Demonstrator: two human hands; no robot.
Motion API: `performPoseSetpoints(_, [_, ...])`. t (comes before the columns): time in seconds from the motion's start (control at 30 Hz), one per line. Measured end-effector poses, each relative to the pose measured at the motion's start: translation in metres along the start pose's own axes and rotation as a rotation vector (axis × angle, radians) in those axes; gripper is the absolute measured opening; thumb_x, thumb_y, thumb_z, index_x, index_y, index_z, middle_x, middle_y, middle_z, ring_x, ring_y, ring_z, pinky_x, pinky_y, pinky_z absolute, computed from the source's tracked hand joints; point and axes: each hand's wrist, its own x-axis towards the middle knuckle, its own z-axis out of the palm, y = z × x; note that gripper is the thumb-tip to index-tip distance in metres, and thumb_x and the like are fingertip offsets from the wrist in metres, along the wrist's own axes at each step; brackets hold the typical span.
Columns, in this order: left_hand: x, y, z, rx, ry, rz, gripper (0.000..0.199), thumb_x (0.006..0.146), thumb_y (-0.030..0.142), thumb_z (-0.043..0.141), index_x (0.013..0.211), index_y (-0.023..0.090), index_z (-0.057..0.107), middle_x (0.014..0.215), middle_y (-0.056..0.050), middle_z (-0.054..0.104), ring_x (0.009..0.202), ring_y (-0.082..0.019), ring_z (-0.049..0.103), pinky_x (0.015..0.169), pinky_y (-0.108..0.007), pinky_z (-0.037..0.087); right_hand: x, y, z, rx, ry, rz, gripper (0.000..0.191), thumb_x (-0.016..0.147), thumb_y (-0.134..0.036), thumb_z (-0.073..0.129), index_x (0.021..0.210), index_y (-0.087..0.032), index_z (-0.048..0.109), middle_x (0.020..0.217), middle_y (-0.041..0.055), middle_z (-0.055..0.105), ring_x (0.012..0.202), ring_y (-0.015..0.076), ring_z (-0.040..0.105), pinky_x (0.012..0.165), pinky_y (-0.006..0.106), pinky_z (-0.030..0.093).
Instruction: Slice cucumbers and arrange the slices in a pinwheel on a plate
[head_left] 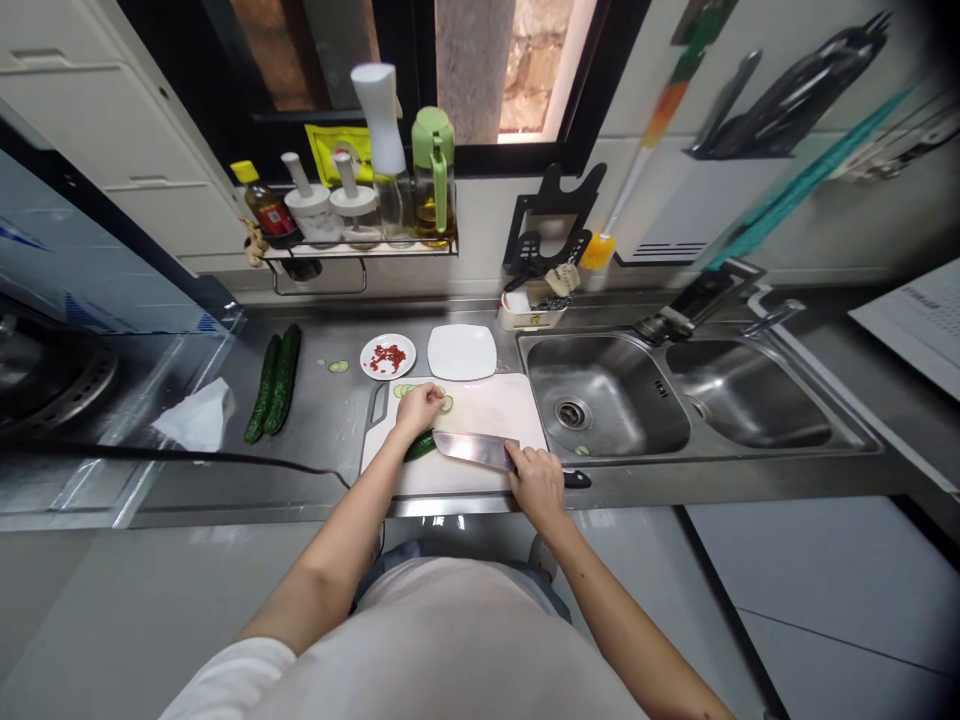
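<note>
My left hand (418, 409) is over the upper left of the white cutting board (517, 400), its fingers pinched at a thin cucumber slice (448, 404). More pale slices (405, 390) lie just behind that hand. A cut piece of dark green cucumber (420, 446) rests on the board below my left wrist. My right hand (538, 482) grips the dark handle of a cleaver (472, 448). Its wide blade points left, with the tip close to the cucumber piece. Another black knife handle (577, 480) sticks out past the board, partly hidden by my right hand.
Behind the board stand a plate of chopped red pieces (388, 357) and a bare white plate (462, 352). Two whole cucumbers (274, 385) and a crumpled white cloth or paper (196, 415) lie left. A double sink (607, 395) is at right; bottles fill a wall rack (360, 250).
</note>
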Motion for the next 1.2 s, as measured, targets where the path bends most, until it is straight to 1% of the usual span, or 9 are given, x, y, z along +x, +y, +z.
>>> performPoseSetpoints(0.2, [0.023,-0.006,0.009,0.097,-0.019,0.003,0.006,0.074,0.018,0.063,0.080,0.019,0.065,0.070,0.000,0.064,0.062,-0.014,0.053,0.063,-0.025,0.038,-0.001,0.004,0.005,0.010,0.020,0.024,0.043,0.086,-0.023,0.055,0.128,-0.022,0.057,0.093,0.0072,0.064,0.090,0.0213,0.050,0.081,0.032,0.025])
performPoseSetpoints(0.37, [0.034,-0.004,0.012,0.250,-0.027,-0.004,0.012,0.077,0.016,0.061,0.087,0.020,0.065,0.075,-0.003,0.065,0.070,-0.018,0.057,0.068,-0.027,0.039,-0.001,0.007,0.011,0.017,0.071,0.018,0.041,0.084,-0.022,0.057,0.126,-0.022,0.059,0.090,0.0057,0.064,0.086,0.0202,0.050,0.079,0.031,0.025])
performPoseSetpoints(0.5, [0.037,-0.002,0.012,0.362,-0.055,0.008,0.017,0.079,0.015,0.056,0.093,0.021,0.065,0.084,-0.005,0.068,0.079,-0.019,0.060,0.073,-0.027,0.040,-0.002,0.009,0.014,0.027,0.124,0.010,0.040,0.083,-0.021,0.058,0.122,-0.021,0.061,0.084,0.0050,0.063,0.083,0.0193,0.049,0.077,0.030,0.025])
performPoseSetpoints(0.57, [0.038,0.000,0.012,0.405,-0.075,0.001,0.017,0.081,0.016,0.054,0.091,0.021,0.067,0.088,-0.006,0.069,0.083,-0.019,0.061,0.075,-0.027,0.041,-0.002,0.009,0.015,0.032,0.138,0.003,0.039,0.082,-0.020,0.058,0.121,-0.021,0.061,0.084,0.0049,0.063,0.082,0.0192,0.049,0.077,0.030,0.025])
performPoseSetpoints(0.67, [0.037,0.002,0.013,0.466,-0.086,-0.001,0.019,0.082,0.016,0.051,0.085,0.020,0.069,0.093,-0.008,0.070,0.086,-0.021,0.061,0.076,-0.029,0.042,-0.001,0.009,0.015,0.039,0.135,0.006,0.040,0.082,-0.019,0.057,0.121,-0.021,0.061,0.084,0.0051,0.063,0.082,0.0193,0.049,0.077,0.030,0.026])
performPoseSetpoints(0.83, [0.035,0.005,0.011,0.479,-0.081,0.002,0.020,0.082,0.019,0.052,0.085,0.021,0.072,0.096,-0.009,0.070,0.090,-0.022,0.061,0.079,-0.031,0.043,0.001,0.008,0.014,0.060,0.099,0.021,0.041,0.082,-0.018,0.055,0.123,-0.021,0.061,0.087,0.0055,0.064,0.085,0.0196,0.051,0.078,0.030,0.027])
performPoseSetpoints(1.0, [0.024,0.005,0.001,0.327,-0.010,-0.008,0.017,0.082,0.025,0.056,0.090,0.021,0.071,0.092,-0.006,0.070,0.088,-0.020,0.061,0.079,-0.030,0.043,0.003,0.008,0.012,0.126,0.066,0.049,0.044,0.082,-0.017,0.053,0.125,-0.020,0.060,0.094,0.0060,0.066,0.089,0.0196,0.053,0.082,0.029,0.030])
performPoseSetpoints(1.1, [0.005,0.004,-0.005,0.205,0.029,-0.005,0.019,0.083,0.029,0.057,0.093,0.020,0.071,0.089,-0.005,0.070,0.084,-0.019,0.061,0.077,-0.029,0.045,0.006,0.008,0.012,0.186,0.050,0.089,0.044,0.082,-0.017,0.051,0.125,-0.020,0.061,0.101,0.0060,0.068,0.093,0.0199,0.055,0.085,0.029,0.032])
performPoseSetpoints(1.2, [-0.022,-0.001,-0.008,0.121,0.055,0.009,0.018,0.082,0.029,0.058,0.092,0.019,0.070,0.089,-0.005,0.069,0.082,-0.017,0.061,0.079,-0.029,0.046,0.009,0.006,0.012,0.249,0.058,0.133,0.040,0.085,-0.020,0.049,0.123,-0.022,0.062,0.108,0.0055,0.068,0.097,0.0199,0.058,0.087,0.028,0.035])
